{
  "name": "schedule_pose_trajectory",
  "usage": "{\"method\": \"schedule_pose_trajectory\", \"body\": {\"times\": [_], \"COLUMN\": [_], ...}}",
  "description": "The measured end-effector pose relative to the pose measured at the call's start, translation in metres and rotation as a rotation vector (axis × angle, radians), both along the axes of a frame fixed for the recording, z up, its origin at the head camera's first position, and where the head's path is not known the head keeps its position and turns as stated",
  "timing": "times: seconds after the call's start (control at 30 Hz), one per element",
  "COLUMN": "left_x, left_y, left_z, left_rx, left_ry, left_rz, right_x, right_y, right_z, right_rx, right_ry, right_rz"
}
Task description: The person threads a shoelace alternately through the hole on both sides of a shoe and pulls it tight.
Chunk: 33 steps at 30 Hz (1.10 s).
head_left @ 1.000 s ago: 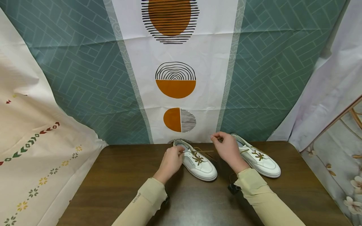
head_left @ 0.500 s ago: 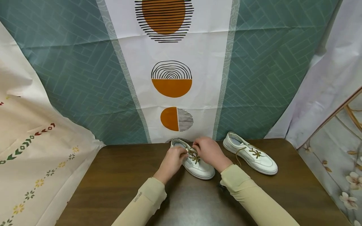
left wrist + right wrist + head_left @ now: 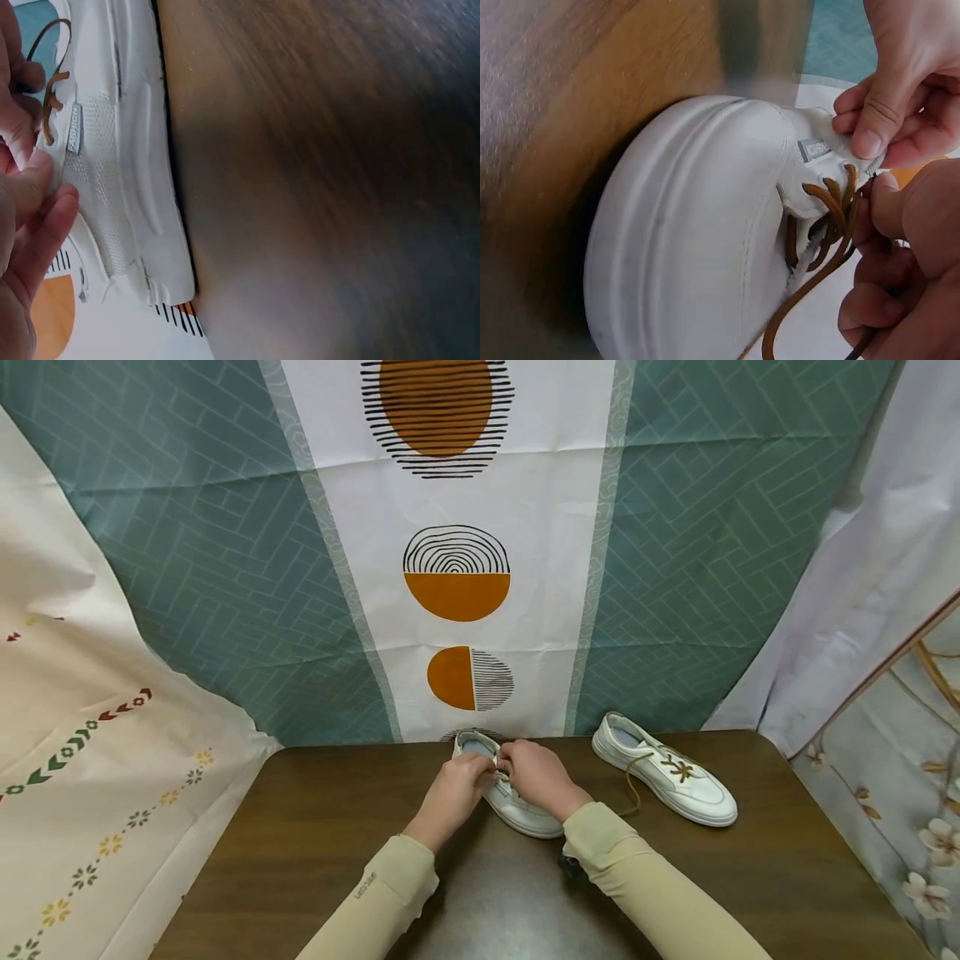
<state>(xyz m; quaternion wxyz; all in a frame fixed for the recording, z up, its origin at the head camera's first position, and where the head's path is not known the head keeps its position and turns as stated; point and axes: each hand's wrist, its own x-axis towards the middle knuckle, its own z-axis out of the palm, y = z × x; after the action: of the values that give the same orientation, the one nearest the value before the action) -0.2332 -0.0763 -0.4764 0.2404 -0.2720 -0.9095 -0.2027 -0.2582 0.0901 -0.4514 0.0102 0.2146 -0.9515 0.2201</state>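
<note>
A white shoe with brown laces stands on the table, its toe toward the lower right in the head view. My left hand pinches the edge of its upper by the top eyelet, thumb on the outside. Close beside it, my right hand pinches the brown shoelace at that same edge. More lace runs under its curled fingers in the right wrist view. The lace crosses the tongue in several strands, and a loop of it shows at the eyelets in the left wrist view. My right hand hides much of the lacing in the head view.
A second white shoe stands to the right, laced in brown, with one lace end hanging onto the table. The dark wooden table ends at a patterned cloth backdrop. A cream cloth hangs at the left.
My right hand has come left from above the second shoe to the first shoe's eyelets, beside my left hand, which stays nearly in place. The second shoe is now fully uncovered.
</note>
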Motion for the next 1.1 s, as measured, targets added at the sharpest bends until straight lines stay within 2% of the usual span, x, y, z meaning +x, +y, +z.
{"method": "schedule_pose_trajectory", "body": {"times": [0.2, 0.3, 0.47, 0.57, 0.63, 0.73, 0.9, 1.03, 1.1], "left_x": [-0.003, -0.002, -0.001, -0.001, -0.001, -0.001, -0.002, -0.003, -0.002], "left_y": [0.0, 0.001, 0.001, 0.0, -0.001, -0.002, -0.003, -0.003, -0.003], "left_z": [-0.004, -0.003, 0.0, 0.0, 0.0, 0.0, 0.005, 0.01, 0.011], "left_rx": [0.008, 0.006, -0.028, -0.047, -0.023, 0.089, 0.388, 0.637, 0.761], "left_ry": [-0.005, -0.005, -0.042, -0.074, -0.102, -0.167, -0.264, -0.345, -0.412], "left_rz": [-0.014, 0.025, 0.1, 0.106, 0.106, 0.108, 0.113, 0.053, 0.007], "right_x": [-0.003, -0.003, -0.003, -0.004, -0.003, -0.002, 0.003, 0.011, 0.017], "right_y": [0.004, 0.006, 0.005, 0.005, 0.006, 0.01, 0.018, 0.025, 0.028], "right_z": [-0.007, -0.008, -0.007, -0.007, -0.008, -0.01, -0.011, -0.011, -0.011], "right_rx": [-0.116, -0.158, -0.181, -0.19, -0.193, -0.194, -0.183, -0.193, -0.199], "right_ry": [-0.143, -0.199, -0.18, -0.154, -0.136, -0.093, 0.013, 0.062, 0.07], "right_rz": [-0.014, -0.02, 0.006, 0.024, 0.031, 0.029, -0.03, -0.087, -0.136]}}
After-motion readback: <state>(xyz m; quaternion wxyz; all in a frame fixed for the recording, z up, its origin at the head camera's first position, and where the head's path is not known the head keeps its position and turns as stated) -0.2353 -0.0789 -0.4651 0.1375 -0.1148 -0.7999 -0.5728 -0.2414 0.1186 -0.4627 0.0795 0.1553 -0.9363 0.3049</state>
